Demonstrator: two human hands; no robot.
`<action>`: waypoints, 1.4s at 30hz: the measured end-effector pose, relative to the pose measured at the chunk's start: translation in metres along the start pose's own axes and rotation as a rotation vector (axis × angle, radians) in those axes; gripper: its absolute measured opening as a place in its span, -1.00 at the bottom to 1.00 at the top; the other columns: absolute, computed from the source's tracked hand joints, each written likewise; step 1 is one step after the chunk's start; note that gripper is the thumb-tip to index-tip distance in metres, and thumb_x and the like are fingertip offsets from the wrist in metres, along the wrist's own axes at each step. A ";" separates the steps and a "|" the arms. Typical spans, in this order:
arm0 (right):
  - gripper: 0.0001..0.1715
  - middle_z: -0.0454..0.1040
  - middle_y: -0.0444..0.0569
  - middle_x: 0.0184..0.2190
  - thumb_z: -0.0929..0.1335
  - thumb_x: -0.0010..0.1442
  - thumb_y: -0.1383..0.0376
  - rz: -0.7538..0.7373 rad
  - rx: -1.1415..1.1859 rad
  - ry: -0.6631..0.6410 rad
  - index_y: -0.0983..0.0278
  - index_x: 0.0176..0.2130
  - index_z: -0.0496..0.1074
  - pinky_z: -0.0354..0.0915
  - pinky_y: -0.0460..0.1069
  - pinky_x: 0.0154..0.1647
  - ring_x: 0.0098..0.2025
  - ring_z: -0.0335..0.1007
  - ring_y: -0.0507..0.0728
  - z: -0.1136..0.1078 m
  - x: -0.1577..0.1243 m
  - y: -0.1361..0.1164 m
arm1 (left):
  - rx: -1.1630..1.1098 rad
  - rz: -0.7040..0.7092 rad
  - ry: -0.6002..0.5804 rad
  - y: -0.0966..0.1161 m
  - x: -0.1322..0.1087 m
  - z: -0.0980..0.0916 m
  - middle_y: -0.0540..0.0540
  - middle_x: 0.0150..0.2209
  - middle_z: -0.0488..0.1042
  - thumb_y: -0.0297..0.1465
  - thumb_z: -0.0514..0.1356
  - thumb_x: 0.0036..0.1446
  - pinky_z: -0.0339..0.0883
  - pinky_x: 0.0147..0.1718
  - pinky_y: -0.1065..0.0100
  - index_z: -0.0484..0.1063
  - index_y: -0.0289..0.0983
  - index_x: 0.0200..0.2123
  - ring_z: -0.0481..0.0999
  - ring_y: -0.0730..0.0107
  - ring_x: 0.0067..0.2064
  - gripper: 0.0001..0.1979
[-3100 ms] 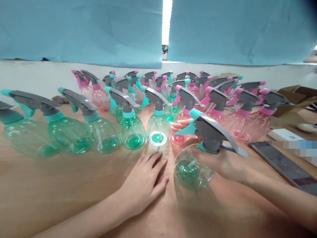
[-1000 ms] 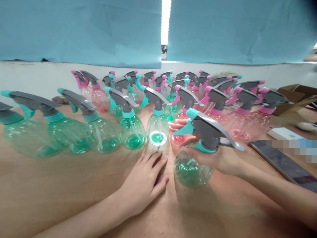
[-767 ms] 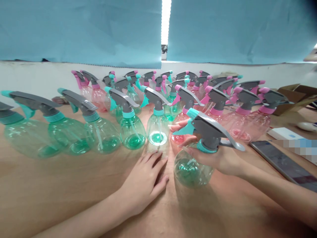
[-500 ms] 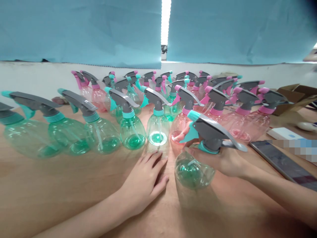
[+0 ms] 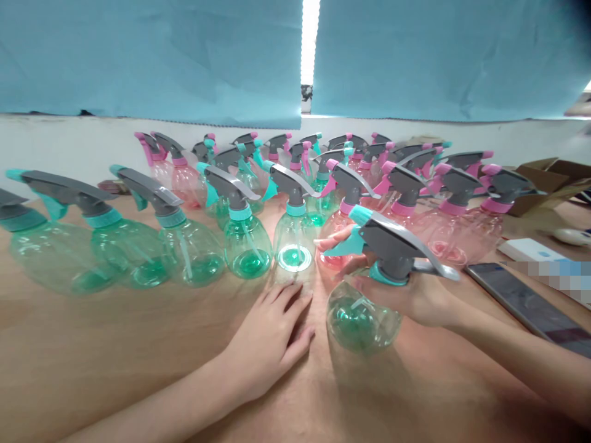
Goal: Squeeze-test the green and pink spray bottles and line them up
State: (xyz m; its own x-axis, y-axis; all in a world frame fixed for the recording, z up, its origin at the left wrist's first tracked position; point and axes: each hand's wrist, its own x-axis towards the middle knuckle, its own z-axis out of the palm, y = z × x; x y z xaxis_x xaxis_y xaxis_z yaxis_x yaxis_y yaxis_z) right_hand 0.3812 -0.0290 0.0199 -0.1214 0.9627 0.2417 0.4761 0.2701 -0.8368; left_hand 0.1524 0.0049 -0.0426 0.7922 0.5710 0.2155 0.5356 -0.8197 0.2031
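My right hand point(image 5: 422, 298) grips a green spray bottle point(image 5: 362, 323) around its neck, below the grey spray head. A finger lies behind the bottle's turquoise trigger point(image 5: 346, 243), which juts forward to the left. The bottle's clear green body hangs in front of my palm, and part of my hand is hidden behind the head. My left hand point(image 5: 277, 329) rests palm down on the wooden table point(image 5: 152, 363) with its fingers spread, holding nothing. Just beyond its fingertips stands another green spray bottle point(image 5: 295, 237).
Green spray bottles point(image 5: 191, 252) line the left and pink spray bottles point(image 5: 452, 231) the right, with several more behind. At right lie a phone point(image 5: 526, 304), a white box point(image 5: 530, 249) and a white mouse point(image 5: 572, 236), near an open cardboard box point(image 5: 549, 184). Blue sheets point(image 5: 152, 61) hang behind.
The trigger of the bottle in my right hand has swung outward to the left, and the finger at it has straightened. My left hand has stayed put.
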 end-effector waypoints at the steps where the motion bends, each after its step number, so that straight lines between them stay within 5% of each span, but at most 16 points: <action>1: -0.85 0.58 -0.17 -0.32 0.33 0.09 0.33 -0.024 0.016 -0.021 0.09 -0.30 0.45 0.49 0.06 -0.16 -0.18 0.55 0.18 0.001 0.001 0.000 | 0.002 -0.001 -0.003 0.000 0.000 0.000 -0.28 0.17 0.30 -0.29 0.06 0.30 0.15 0.13 -0.06 0.28 -0.34 0.17 0.22 -0.02 0.19 -0.57; 6: -0.78 0.59 -0.13 -0.31 0.32 0.11 0.26 -0.079 -0.054 0.083 0.10 -0.20 0.48 0.50 0.08 -0.17 -0.20 0.56 0.21 0.007 0.003 -0.004 | 0.003 -0.007 -0.018 0.001 0.001 -0.002 -0.28 0.17 0.31 -0.30 0.07 0.29 0.15 0.13 -0.06 0.28 -0.34 0.17 0.23 -0.02 0.20 -0.57; 13: -0.60 0.60 -0.17 -0.24 0.34 0.05 0.40 -0.065 0.096 0.043 0.03 -0.12 0.49 0.46 0.03 -0.11 -0.14 0.54 0.13 0.009 0.004 -0.010 | -0.004 -0.001 0.001 0.001 0.001 0.000 -0.27 0.16 0.31 -0.29 0.05 0.30 0.15 0.13 -0.07 0.28 -0.33 0.17 0.23 -0.02 0.20 -0.57; 18: -0.63 0.60 -0.18 -0.23 0.34 0.06 0.40 -0.049 0.127 0.002 0.03 -0.14 0.49 0.42 0.00 -0.05 -0.07 0.50 0.11 0.009 0.004 -0.009 | 0.013 -0.004 -0.015 0.001 0.001 -0.001 -0.27 0.17 0.30 -0.28 0.05 0.30 0.13 0.14 -0.05 0.27 -0.32 0.18 0.21 0.00 0.21 -0.57; 24: -0.72 0.61 -0.08 -0.24 0.36 0.02 0.30 0.021 0.075 0.128 0.12 -0.20 0.49 0.47 0.13 -0.12 -0.18 0.56 0.23 0.011 0.003 -0.006 | 0.008 -0.013 -0.020 0.002 0.001 -0.002 -0.27 0.17 0.31 -0.28 0.05 0.30 0.15 0.13 -0.06 0.27 -0.31 0.18 0.23 -0.01 0.20 -0.57; 29: -0.61 0.61 -0.16 -0.24 0.34 0.06 0.40 -0.092 0.091 0.061 0.07 -0.11 0.49 0.46 0.01 -0.11 -0.11 0.53 0.14 0.009 0.004 -0.010 | 0.002 -0.012 -0.021 0.002 0.001 -0.002 -0.29 0.17 0.31 -0.29 0.05 0.29 0.15 0.12 -0.08 0.29 -0.34 0.17 0.23 -0.03 0.20 -0.57; 38: -0.64 0.59 -0.13 -0.24 0.36 0.07 0.35 -0.045 0.119 0.014 0.05 -0.12 0.49 0.43 0.09 -0.08 -0.08 0.50 0.18 0.008 0.004 -0.008 | 0.007 -0.002 0.003 0.000 0.000 0.001 -0.28 0.17 0.31 -0.29 0.06 0.29 0.14 0.13 -0.06 0.28 -0.33 0.18 0.22 -0.01 0.20 -0.57; 42: -0.68 0.59 -0.08 -0.27 0.36 0.05 0.30 -0.017 0.068 0.098 0.10 -0.15 0.49 0.46 0.12 -0.13 -0.15 0.53 0.21 0.010 0.003 -0.008 | 0.002 0.001 0.013 -0.001 -0.001 0.003 -0.26 0.16 0.31 -0.28 0.05 0.30 0.15 0.13 -0.04 0.27 -0.31 0.18 0.22 0.00 0.19 -0.57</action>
State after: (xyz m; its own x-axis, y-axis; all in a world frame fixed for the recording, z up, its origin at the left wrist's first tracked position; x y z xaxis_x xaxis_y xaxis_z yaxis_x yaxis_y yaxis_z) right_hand 0.3679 -0.0277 0.0222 -0.0414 0.9529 0.3003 0.4138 0.2899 -0.8630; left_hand 0.1522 0.0052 -0.0453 0.7888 0.5705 0.2285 0.5353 -0.8205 0.2008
